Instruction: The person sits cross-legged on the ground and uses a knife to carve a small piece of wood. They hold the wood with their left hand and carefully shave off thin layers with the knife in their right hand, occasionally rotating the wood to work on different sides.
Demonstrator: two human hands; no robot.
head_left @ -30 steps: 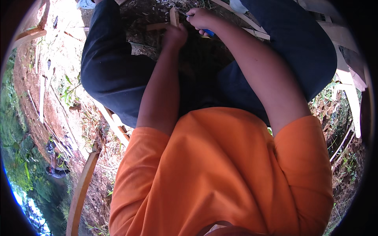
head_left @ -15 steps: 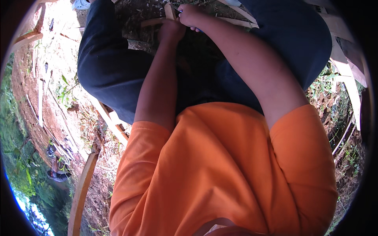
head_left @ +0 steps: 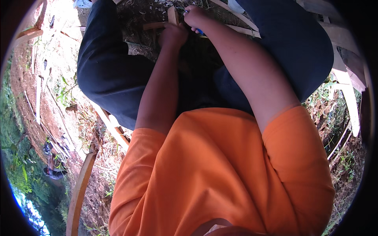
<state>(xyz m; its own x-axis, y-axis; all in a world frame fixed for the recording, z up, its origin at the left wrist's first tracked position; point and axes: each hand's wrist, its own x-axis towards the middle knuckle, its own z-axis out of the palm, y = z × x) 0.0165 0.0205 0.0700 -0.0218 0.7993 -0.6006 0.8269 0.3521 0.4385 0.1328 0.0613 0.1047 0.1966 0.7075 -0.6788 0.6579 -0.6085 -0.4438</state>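
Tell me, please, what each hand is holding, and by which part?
Left hand grips a wooden strip near its lower end; right hand holds a blue-handled tool by the handle.

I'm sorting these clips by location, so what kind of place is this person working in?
Most likely an outdoor work spot on bare ground, perhaps a rural yard. Reddish dirt with weeds lies alongside, wooden slats lie about, and wood shavings litter the ground near both hands.

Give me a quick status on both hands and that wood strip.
Left hand gripping the upright wood strip. Right hand closed on a blue-handled tool, at the strip. Blade hidden; wood shavings on the ground.
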